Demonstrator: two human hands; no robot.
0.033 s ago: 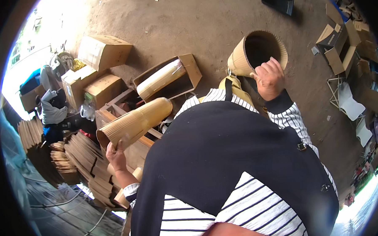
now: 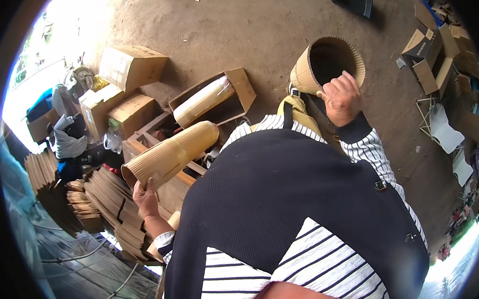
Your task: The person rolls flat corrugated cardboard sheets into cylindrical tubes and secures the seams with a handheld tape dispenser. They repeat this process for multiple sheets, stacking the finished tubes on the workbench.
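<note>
A tapered tube of ridged tan cardboard [image 2: 170, 152] lies slantwise at the left, its open end toward my left hand. My left hand [image 2: 146, 200] grips that open edge, thumb on the outside. On the right, my right hand [image 2: 342, 101] is closed, fingers curled, in front of the near edge of a wider ridged cardboard cylinder [image 2: 302, 72]. That cylinder stands on the ground with its dark mouth showing. Whether my right fingers touch its rim, or what they hold, I cannot tell.
An open cardboard box [image 2: 243, 90] holds another ridged tube [image 2: 204, 102]. Closed boxes [image 2: 131, 66] are stacked at the left, above piles of flat cardboard sheets [image 2: 105, 193]. A black tray [image 2: 352, 1] lies far right; opened cartons [image 2: 433, 61] line the right side.
</note>
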